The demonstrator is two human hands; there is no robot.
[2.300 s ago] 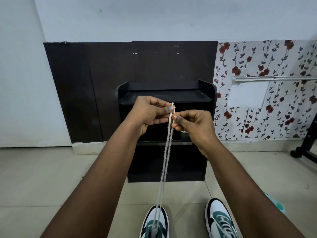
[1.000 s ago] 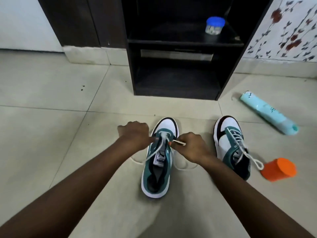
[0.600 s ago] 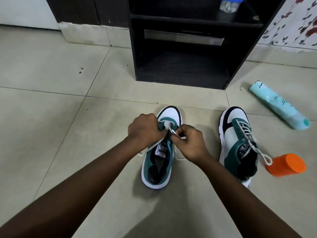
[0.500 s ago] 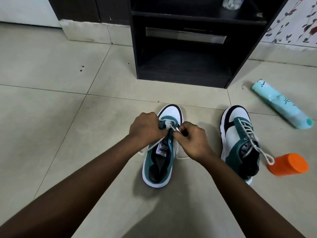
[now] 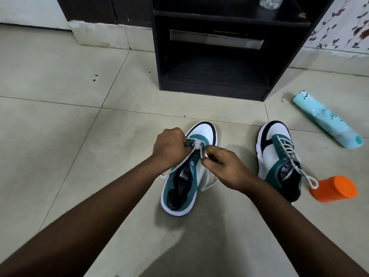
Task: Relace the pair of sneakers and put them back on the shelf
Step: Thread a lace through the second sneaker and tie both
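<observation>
The right hand [image 5: 225, 166] pinches the tip of the white lace [image 5: 205, 155] between thumb and forefinger, its grip clamped tight on that end just above the eyelets of the left sneaker [image 5: 187, 172]. The left hand [image 5: 169, 146] has its fingers curled around the lace and the shoe's front eyelet row, a closed grip that steadies it; what the fingertips touch is hidden.

The likely slip is the frayed tip missing the eyelet, or one side being pulled too far so the ends come out uneven. Slack lace loops on the floor [image 5: 60, 136] beside the shoe and could snag.

The right sneaker [image 5: 277, 156], already laced, stands near an orange cup [image 5: 335, 188]. Beyond both shoes, the dark shelf [image 5: 211, 47] awaits the pair.
</observation>
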